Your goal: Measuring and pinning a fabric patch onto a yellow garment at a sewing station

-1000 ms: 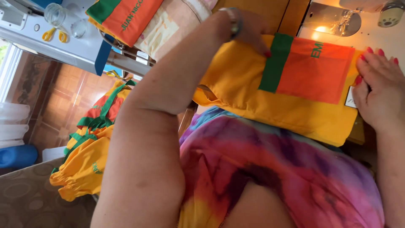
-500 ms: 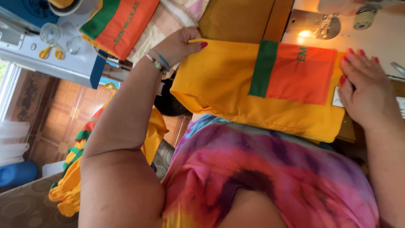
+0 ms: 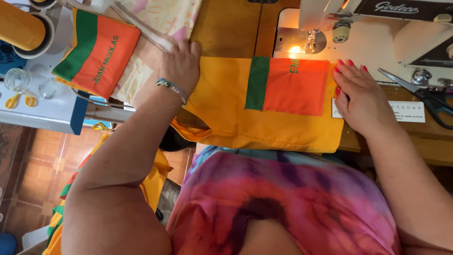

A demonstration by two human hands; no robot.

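head view: two hands flat on a yellow cloth piece at a sewing machine.

yellow cloth piece with a green and orange patch lies on the wooden table, just below the machine's needle area. left hand rests palm down on the cloth's left edge, fingers together, gripping nothing. right hand lies flat at the right edge, fingers spread, touching the patch, also holding nothing. scissors lie just right of it. a second green-orange piece lies on the side stand, left.
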